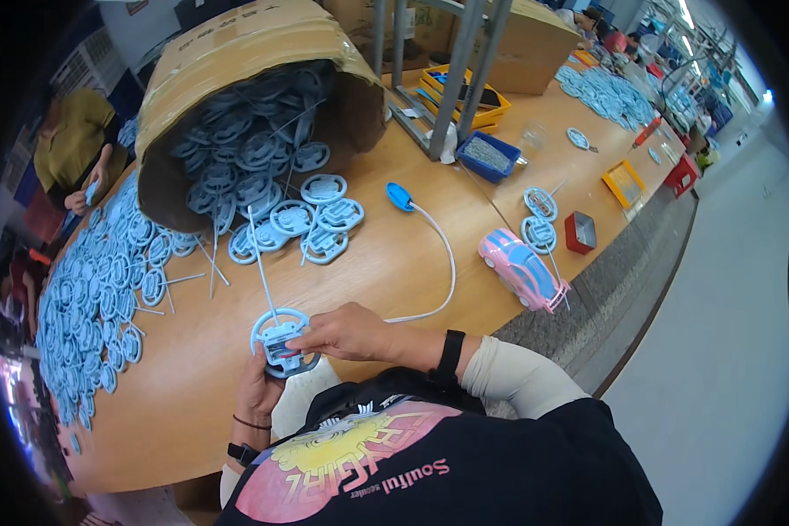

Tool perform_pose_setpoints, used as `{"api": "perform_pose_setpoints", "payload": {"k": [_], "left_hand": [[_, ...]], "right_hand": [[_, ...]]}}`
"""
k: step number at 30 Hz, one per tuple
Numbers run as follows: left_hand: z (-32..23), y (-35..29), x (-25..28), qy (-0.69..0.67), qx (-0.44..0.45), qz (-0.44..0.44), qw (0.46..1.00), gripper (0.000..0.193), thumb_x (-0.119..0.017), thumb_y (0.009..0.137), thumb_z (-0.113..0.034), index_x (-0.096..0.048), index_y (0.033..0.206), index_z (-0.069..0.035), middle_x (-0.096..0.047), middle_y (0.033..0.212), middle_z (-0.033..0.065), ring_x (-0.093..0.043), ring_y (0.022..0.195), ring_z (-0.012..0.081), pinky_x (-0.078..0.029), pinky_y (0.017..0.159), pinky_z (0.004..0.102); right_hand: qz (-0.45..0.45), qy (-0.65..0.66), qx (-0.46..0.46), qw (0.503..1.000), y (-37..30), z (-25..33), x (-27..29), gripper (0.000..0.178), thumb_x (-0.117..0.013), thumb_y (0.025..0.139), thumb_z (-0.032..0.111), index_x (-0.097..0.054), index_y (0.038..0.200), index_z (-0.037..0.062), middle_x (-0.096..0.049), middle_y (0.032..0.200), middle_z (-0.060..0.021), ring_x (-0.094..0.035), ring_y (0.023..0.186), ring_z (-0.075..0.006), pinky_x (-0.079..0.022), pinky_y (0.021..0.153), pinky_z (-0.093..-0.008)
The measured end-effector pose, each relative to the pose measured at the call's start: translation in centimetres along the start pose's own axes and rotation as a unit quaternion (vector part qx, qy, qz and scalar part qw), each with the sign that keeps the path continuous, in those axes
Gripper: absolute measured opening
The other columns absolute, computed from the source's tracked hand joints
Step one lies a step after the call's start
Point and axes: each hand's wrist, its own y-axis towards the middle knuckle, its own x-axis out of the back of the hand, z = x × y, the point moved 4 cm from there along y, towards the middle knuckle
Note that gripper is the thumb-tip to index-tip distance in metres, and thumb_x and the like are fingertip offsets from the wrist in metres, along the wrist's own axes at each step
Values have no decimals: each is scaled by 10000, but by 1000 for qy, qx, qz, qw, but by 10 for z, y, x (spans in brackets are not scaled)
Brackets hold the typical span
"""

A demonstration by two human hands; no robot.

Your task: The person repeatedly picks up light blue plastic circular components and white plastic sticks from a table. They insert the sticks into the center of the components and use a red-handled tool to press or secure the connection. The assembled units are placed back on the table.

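In front of my body, a light-blue toy steering wheel (276, 336) with a long white rod sticking up from its rim is in my left hand (259, 386), the fingers and thumb closed on its lower left side. My right hand (351, 331) reaches across from the right, its fingers drawn together and pressing on the wheel's hub. A small red strip shows at those fingertips; what else they may hold is hidden. More such wheels (323, 189) lie just beyond, at the mouth of a cardboard box (254, 31) tipped on its side.
A large heap of wheels (96, 307) covers the table's left side. Right of my hands are a blue corded device (400, 196), a pink toy car (522, 267), a red bin (580, 232) and a blue bin (488, 157). A metal frame (451, 96) stands behind; a person (79, 149) sits far left.
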Motion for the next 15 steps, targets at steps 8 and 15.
{"api": "perform_pose_setpoints", "payload": {"k": [8,15], "left_hand": [[18,-1,17,-56,38,-32,997,434,-422,924,-351,-437,1223,-37,-522,1204,125,-516,1098,243,-410,957,425],[-22,-16,148,130,-42,-185,973,342,-441,932,-259,-491,1179,-28,-579,1108,84,-570,992,196,-485,851,360]], "right_hand": [[65,1,-56,996,-6,-19,-31,248,-588,809,272,-626,1054,277,-621,822,-33,-602,734,-249,-467,579,-362],[134,17,-112,985,-12,-31,-30,279,-518,863,317,-592,1132,318,-631,834,-62,-596,760,-254,-470,622,-361]]}}
